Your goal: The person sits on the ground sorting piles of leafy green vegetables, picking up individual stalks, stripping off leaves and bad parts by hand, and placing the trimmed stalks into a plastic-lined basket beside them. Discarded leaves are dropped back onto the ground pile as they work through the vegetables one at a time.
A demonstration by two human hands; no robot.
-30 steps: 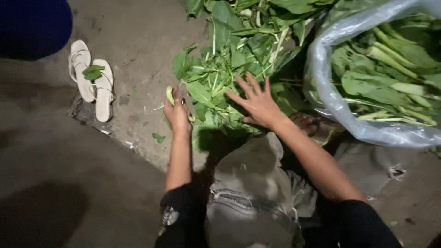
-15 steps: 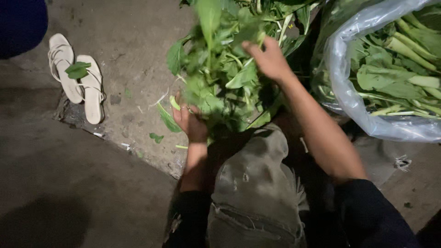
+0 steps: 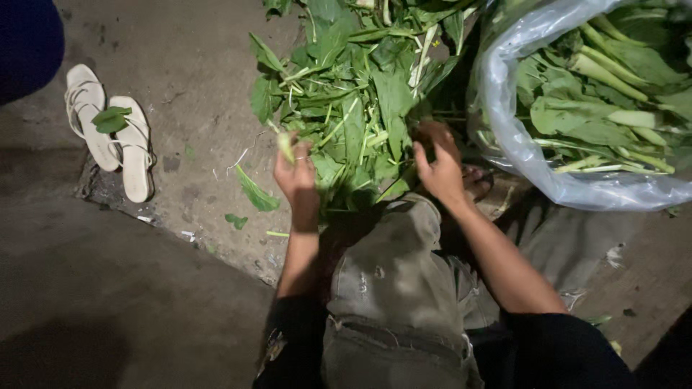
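Grey concrete floor [image 3: 130, 288] fills the left half and the bottom of the frame, rough and dusty. On it, at the top centre, lies the big loose pile of green leafy vegetables with pale stems [image 3: 353, 94]; it reaches from the upper edge down to my knees. At the upper right of the frame sits the clear plastic bag [image 3: 519, 144], open at the mouth and filled with more green leaves and thick light-green stalks. Below the pile, in the lower centre, my legs in grey-olive worn trousers [image 3: 393, 288] are folded, and the dark sleeves of my top show at the bottom edge.

At the upper left of the frame a pair of white strappy sandals [image 3: 108, 140] lies side by side on the floor, well apart from the pile, with one green leaf resting on top of them.

My right hand [image 3: 440, 166] is at the lower right edge of the pile, just beside the bag; its fingers are curled into the stems and grasp a bunch of them. My left hand [image 3: 297, 176] is at the lower left edge of the pile; its fingers are closed around a short pale-green stem piece [image 3: 286, 146], which stands up above the knuckles.

A few small torn green leaves [image 3: 254, 193] lie on the floor just left of my left hand.
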